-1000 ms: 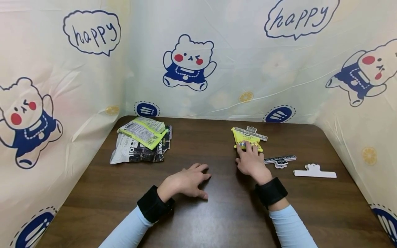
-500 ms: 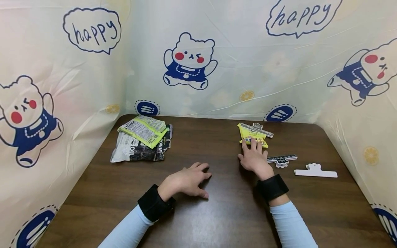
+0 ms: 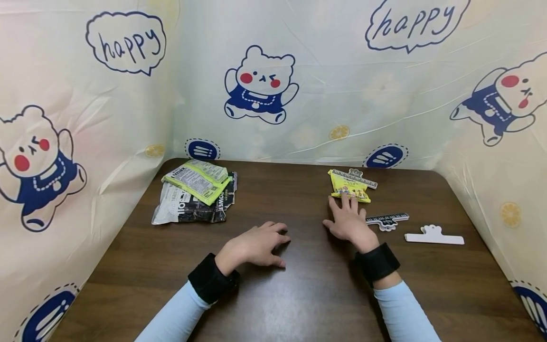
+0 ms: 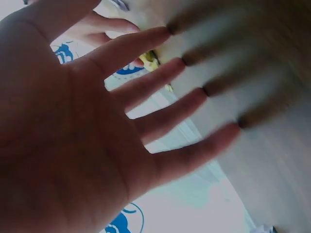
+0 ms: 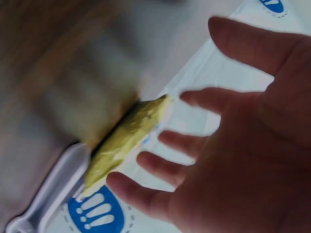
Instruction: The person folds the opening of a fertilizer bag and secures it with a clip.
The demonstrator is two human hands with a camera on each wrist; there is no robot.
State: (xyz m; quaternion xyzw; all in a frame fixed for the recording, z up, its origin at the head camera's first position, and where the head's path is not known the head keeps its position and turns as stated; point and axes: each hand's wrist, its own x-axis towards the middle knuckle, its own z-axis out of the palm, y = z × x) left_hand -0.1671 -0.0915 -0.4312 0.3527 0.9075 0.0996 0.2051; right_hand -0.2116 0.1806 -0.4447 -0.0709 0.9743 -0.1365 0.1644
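At the back right of the table lies a small yellow snack bag (image 3: 348, 186), with a ruler-patterned bag clip (image 3: 355, 177) across its far end. My right hand (image 3: 351, 223) is at the bag's near edge, fingers spread and curled round nothing. In the right wrist view the yellow bag (image 5: 127, 141) lies beyond the fingertips; whether they touch it I cannot tell. My left hand (image 3: 255, 244) rests mid-table with fingertips down. Its palm (image 4: 73, 136) shows bare in the left wrist view, the fingers apart.
Right of my right hand lie a black ruler-patterned clip (image 3: 388, 220), partly hidden, and a white clip (image 3: 434, 236). At the back left, a green packet (image 3: 198, 180) lies on a black-and-white bag (image 3: 188, 209). Printed curtains (image 3: 325, 95) surround the brown table (image 3: 273, 313).
The yellow bag with its clip has slid right and slightly back under my right hand, which has since drawn back a little towards me. My left hand has barely moved.
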